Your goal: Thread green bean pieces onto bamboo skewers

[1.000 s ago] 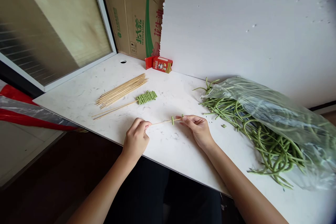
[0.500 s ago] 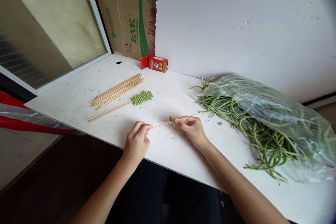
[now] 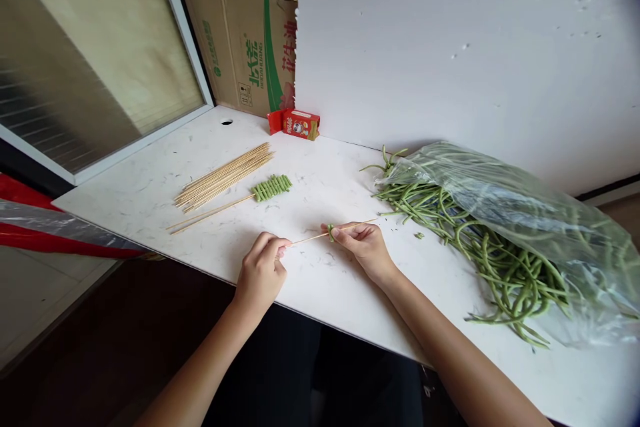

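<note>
My left hand pinches the near end of a thin bamboo skewer just above the white table. My right hand is closed around a short green bean piece threaded on that skewer, whose point sticks out past the fingers to the right. A finished skewer with a row of bean pieces lies beyond my hands. A bundle of bare skewers lies to its left.
A clear plastic bag of long green beans spreads over the right of the table. A small red carton and a cardboard box stand at the back beside a white foam board. A cut bean bit lies loose.
My right hand has slid along the skewer toward my left hand, pushing the bean piece down the stick, so the point now shows past the fingers. The view shifted slightly.
</note>
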`<state>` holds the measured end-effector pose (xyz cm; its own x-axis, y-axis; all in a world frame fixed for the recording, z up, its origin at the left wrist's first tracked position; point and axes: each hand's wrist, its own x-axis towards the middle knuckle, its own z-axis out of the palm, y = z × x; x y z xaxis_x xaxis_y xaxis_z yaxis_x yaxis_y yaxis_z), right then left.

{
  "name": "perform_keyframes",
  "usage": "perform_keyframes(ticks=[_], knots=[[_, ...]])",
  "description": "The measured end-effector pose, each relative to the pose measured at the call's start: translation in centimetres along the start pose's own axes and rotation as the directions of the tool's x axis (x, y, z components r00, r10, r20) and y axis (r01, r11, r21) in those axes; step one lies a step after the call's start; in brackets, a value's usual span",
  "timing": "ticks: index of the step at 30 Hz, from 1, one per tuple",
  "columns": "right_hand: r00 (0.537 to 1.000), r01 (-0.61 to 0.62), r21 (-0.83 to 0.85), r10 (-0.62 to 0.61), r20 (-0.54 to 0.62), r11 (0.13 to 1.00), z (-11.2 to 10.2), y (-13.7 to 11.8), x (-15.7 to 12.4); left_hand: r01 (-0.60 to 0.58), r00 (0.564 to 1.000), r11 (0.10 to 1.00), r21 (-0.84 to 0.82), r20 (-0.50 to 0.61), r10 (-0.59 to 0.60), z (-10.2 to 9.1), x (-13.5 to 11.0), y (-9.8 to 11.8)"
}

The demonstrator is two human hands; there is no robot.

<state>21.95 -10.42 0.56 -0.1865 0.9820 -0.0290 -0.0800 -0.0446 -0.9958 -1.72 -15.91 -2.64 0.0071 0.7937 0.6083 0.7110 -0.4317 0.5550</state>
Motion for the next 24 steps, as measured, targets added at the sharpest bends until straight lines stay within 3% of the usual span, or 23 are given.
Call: perform_keyframes(ticks=[19, 24], knots=[[0.999, -0.036, -0.009, 0.036, 0.014, 0.999, -0.3, 0.4, 0.1, 0.061, 0.998, 0.998, -0.01, 0.025, -0.06, 0.0, 0.0, -0.1], [0.998, -0.057, -0.058, 0.055, -0.032, 0.997, -1.1, 0.0, 0.2, 0.092, 0.996, 0.996, 0.006, 0.02, -0.092, -0.3, 0.5, -0.2]])
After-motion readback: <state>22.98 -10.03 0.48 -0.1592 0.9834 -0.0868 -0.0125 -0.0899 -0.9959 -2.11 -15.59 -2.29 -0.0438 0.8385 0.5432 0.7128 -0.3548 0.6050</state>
